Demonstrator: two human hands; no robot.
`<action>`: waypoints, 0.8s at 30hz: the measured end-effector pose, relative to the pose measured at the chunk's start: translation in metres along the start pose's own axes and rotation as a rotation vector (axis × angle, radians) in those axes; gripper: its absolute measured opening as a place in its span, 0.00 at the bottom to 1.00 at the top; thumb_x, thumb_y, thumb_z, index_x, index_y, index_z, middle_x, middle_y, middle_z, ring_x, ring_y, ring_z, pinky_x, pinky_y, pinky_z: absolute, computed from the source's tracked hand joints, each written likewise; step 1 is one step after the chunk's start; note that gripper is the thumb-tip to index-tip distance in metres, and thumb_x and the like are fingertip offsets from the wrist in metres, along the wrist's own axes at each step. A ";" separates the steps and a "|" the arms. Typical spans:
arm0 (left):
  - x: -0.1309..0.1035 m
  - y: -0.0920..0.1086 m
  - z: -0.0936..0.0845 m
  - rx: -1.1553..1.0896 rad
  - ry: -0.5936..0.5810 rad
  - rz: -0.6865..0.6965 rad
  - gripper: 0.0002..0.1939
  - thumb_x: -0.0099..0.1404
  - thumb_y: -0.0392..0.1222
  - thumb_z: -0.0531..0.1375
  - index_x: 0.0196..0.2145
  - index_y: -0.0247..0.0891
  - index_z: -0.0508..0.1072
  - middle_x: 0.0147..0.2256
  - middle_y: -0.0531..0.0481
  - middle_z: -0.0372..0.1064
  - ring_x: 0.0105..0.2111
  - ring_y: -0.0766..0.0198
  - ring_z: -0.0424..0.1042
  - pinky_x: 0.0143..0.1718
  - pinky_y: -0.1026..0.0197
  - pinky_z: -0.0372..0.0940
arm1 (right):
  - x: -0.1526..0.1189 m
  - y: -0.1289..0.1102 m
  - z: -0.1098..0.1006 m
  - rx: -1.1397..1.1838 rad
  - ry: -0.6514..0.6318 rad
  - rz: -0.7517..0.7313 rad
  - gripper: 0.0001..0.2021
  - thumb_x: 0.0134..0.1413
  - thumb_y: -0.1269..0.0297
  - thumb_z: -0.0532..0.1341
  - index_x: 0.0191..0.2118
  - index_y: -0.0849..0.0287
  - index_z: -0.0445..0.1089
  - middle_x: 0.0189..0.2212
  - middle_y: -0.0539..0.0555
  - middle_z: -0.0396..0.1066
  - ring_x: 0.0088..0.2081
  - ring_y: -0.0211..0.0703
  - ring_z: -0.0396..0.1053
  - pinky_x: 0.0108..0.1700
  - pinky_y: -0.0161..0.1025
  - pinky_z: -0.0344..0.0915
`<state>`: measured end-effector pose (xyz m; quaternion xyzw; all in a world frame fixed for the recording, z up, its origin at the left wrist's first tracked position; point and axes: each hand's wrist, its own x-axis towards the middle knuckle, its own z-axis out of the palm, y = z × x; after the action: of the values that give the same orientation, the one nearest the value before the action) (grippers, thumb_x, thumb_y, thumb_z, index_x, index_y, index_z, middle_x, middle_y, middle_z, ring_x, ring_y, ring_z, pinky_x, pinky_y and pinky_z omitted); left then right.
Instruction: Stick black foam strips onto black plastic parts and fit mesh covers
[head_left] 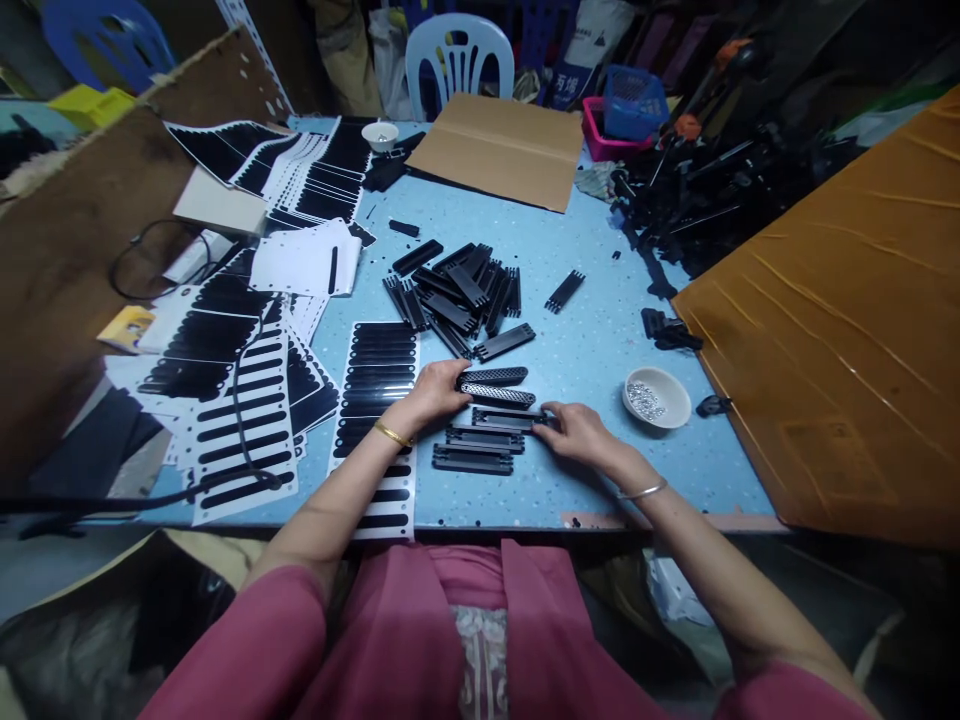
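Note:
My left hand [439,390] is closed on the left ends of two black patterned strips [499,393], which fan slightly apart. Thumb and fingers of my right hand [577,432] pinch the right end of a slim black plastic piece [506,418] lying just below them. Two similar pieces lie in a row nearer me, a black plastic piece [486,440] and, closest to the edge, another black plastic piece [472,460]. Beyond my hands is a loose heap of black plastic pieces [465,285]. Left of my left hand lies a sheet of black stickers [375,400], partly under my forearm.
A white bowl of small shiny parts [656,398] stands at the right. Sticker sheets [247,390] and a black cable [240,400] cover the left side. Flat cardboard [499,150] lies at the back. An orange-brown wrapped box [840,350] borders the right edge, near dark parts [690,200].

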<state>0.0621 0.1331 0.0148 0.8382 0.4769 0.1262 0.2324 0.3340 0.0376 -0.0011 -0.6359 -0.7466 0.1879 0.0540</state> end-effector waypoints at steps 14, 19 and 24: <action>-0.045 -0.007 -0.001 -0.036 0.058 -0.102 0.18 0.54 0.36 0.63 0.45 0.35 0.77 0.31 0.46 0.76 0.31 0.57 0.74 0.36 0.58 0.68 | -0.017 -0.004 0.044 0.222 0.366 -0.141 0.09 0.52 0.63 0.62 0.39 0.58 0.66 0.28 0.54 0.71 0.29 0.46 0.69 0.33 0.40 0.64; -0.048 0.002 0.001 -0.051 0.046 -0.061 0.13 0.55 0.36 0.63 0.40 0.36 0.77 0.30 0.47 0.74 0.30 0.58 0.73 0.35 0.59 0.66 | -0.011 -0.003 0.049 0.200 0.421 -0.185 0.09 0.55 0.65 0.60 0.42 0.59 0.65 0.30 0.56 0.71 0.30 0.47 0.69 0.34 0.42 0.66; -0.046 0.008 0.001 -0.009 0.029 -0.051 0.14 0.53 0.43 0.67 0.37 0.36 0.74 0.31 0.47 0.73 0.32 0.57 0.73 0.35 0.59 0.66 | -0.001 -0.006 0.049 0.174 0.461 -0.155 0.10 0.54 0.66 0.59 0.43 0.60 0.65 0.31 0.57 0.71 0.30 0.48 0.69 0.35 0.43 0.66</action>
<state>0.0448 0.0903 0.0188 0.8228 0.5008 0.1345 0.2324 0.3128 0.0255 -0.0440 -0.5958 -0.7420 0.0967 0.2916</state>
